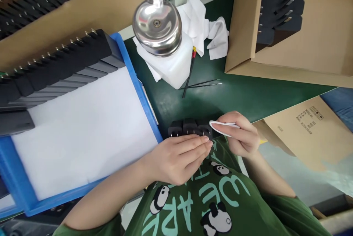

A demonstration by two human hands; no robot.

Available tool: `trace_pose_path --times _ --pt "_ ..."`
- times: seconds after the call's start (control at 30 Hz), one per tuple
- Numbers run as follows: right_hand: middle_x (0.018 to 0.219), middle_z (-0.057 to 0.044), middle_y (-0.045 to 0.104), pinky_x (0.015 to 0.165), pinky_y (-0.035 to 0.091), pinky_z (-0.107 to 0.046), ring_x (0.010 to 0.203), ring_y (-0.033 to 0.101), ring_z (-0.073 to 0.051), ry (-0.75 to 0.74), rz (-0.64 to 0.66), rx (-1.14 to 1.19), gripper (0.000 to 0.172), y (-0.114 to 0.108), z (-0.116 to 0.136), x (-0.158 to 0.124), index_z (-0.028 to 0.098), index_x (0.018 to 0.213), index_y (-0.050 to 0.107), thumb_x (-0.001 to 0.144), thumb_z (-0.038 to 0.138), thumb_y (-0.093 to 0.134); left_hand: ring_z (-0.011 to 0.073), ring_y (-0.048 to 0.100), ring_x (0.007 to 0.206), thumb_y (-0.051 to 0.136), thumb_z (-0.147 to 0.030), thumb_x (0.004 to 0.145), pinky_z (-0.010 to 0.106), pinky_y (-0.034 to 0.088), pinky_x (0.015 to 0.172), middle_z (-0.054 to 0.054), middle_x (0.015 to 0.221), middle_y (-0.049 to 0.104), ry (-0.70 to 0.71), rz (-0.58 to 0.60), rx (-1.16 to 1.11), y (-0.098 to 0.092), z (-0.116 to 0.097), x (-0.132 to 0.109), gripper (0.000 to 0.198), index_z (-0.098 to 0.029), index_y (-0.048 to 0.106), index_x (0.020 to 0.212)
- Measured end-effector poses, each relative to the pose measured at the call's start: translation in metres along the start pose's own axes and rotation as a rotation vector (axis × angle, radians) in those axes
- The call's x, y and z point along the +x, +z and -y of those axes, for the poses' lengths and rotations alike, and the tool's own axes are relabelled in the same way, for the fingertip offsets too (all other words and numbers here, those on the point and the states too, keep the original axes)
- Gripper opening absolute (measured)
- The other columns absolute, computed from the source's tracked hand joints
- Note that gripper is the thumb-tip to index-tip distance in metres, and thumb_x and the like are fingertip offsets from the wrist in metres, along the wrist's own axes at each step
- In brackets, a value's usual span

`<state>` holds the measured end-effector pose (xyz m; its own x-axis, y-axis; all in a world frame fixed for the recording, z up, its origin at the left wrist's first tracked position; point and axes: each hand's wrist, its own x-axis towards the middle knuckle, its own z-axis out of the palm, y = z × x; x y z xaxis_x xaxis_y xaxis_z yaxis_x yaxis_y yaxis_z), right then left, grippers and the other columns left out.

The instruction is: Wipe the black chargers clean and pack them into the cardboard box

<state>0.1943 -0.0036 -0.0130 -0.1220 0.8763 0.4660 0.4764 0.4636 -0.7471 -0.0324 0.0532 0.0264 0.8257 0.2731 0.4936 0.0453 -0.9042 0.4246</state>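
Observation:
My left hand (179, 158) lies with its fingers stretched out and together along the near side of a short row of black power adapters (190, 126). Small metal pins show just above its fingertips, and its thumb is hidden. To the right, my right hand (242, 134) pinches a folded white wipe (223, 128). The fold of the wipe points at the right end of the row, close to the last adapter; whether they touch I cannot tell.
A blue tray (146, 99) with rows of black adapters (60, 66) stands on the left. Behind are a white pump bottle (179, 63) with a metal top, crumpled white wipes (217, 39) and black tweezers (201, 84). A cardboard box (289, 72) with black dividers occupies the right.

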Motion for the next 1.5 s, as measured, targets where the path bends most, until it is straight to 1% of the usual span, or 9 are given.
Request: trace_pose_path --times 0.27,0.43,0.63,0.87,1.03,1.13,1.23,1.37,1.5 --pt "0.106 -0.010 0.069 0.076 0.059 -0.033 0.096 0.064 -0.020 -0.283 0.214 -0.132 0.049 -0.008 -0.007 0.018 0.017 0.137 0.056 0.092 0.003 0.044 0.0152 0.074 0.100 0.068 -0.009 0.088 0.026 0.059 0.102 0.005 0.101 0.079 -0.016 -0.040 0.013 0.001 -0.001 0.001 0.013 -0.005 0.070 0.099" --pt "0.105 -0.010 0.063 0.082 0.054 -0.033 0.094 0.060 -0.016 -0.275 0.365 -0.001 0.047 -0.012 -0.013 0.044 0.019 0.128 0.060 0.092 -0.002 0.040 0.0150 0.074 0.099 0.066 -0.011 0.091 0.026 0.060 0.099 0.005 0.100 0.079 -0.019 -0.076 0.029 0.003 -0.002 -0.001 0.011 -0.006 0.070 0.099" --pt "0.100 -0.006 0.064 0.080 0.051 -0.031 0.089 0.059 -0.013 -0.302 0.459 0.142 0.040 0.001 -0.013 0.070 0.024 0.126 0.061 0.100 0.007 0.036 0.0158 0.074 0.101 0.063 -0.012 0.093 0.027 0.062 0.096 0.004 0.106 0.078 -0.035 -0.016 0.029 0.001 -0.002 -0.003 0.013 -0.008 0.072 0.102" --pt "0.094 -0.005 0.067 0.075 0.053 -0.029 0.084 0.062 -0.012 -0.250 0.423 0.223 0.038 -0.016 -0.020 0.063 0.025 0.108 0.071 0.099 0.008 0.039 0.0164 0.074 0.104 0.058 -0.012 0.095 0.028 0.062 0.095 0.003 0.107 0.078 -0.044 -0.013 0.042 0.008 -0.004 -0.006 0.015 -0.012 0.072 0.102" --pt "0.099 -0.006 0.065 0.079 0.056 -0.034 0.091 0.064 -0.017 -0.055 0.140 -0.012 0.034 -0.020 -0.027 0.050 0.022 0.098 0.068 0.091 0.005 0.040 0.0154 0.074 0.097 0.068 -0.024 0.091 0.025 0.062 0.092 0.003 0.095 0.079 -0.037 -0.084 -0.055 -0.018 -0.005 0.003 0.009 -0.016 0.070 0.095" --pt "0.109 -0.009 0.066 0.091 0.053 -0.046 0.107 0.058 -0.025 -0.030 0.159 -0.102 0.034 -0.018 -0.026 0.039 0.023 0.109 0.058 0.083 0.004 0.045 0.0205 0.071 0.105 0.078 -0.032 0.083 0.034 0.060 0.096 0.008 0.103 0.076 -0.185 -0.153 -0.144 -0.048 -0.009 0.000 0.030 -0.017 0.067 0.106" --pt "0.134 -0.013 0.057 0.105 0.045 -0.058 0.130 0.046 -0.031 -0.025 0.167 -0.122 0.049 -0.025 -0.017 0.028 0.023 0.123 0.046 0.077 0.007 0.050 0.0283 0.062 0.123 0.081 -0.043 0.078 0.046 0.054 0.105 0.013 0.128 0.067 -0.499 -0.026 -0.041 -0.062 -0.013 -0.014 0.062 -0.020 0.057 0.130" --pt "0.148 -0.013 0.044 0.116 0.030 -0.065 0.144 0.032 -0.035 -0.028 0.159 -0.106 0.065 -0.037 -0.005 0.014 0.025 0.136 0.040 0.073 0.010 0.052 0.0324 0.052 0.134 0.078 -0.053 0.078 0.051 0.048 0.111 0.013 0.145 0.055 -0.715 0.163 -0.033 -0.049 -0.015 -0.031 0.084 -0.024 0.041 0.147" --pt "0.140 -0.009 0.052 0.114 0.038 -0.059 0.139 0.039 -0.032 -0.018 0.262 -0.154 0.057 -0.034 -0.006 0.005 0.028 0.137 0.048 0.083 0.010 0.052 0.0316 0.052 0.133 0.076 -0.049 0.081 0.050 0.045 0.112 0.012 0.146 0.054 -0.713 0.166 -0.001 -0.031 -0.014 -0.031 0.084 -0.026 0.035 0.150"
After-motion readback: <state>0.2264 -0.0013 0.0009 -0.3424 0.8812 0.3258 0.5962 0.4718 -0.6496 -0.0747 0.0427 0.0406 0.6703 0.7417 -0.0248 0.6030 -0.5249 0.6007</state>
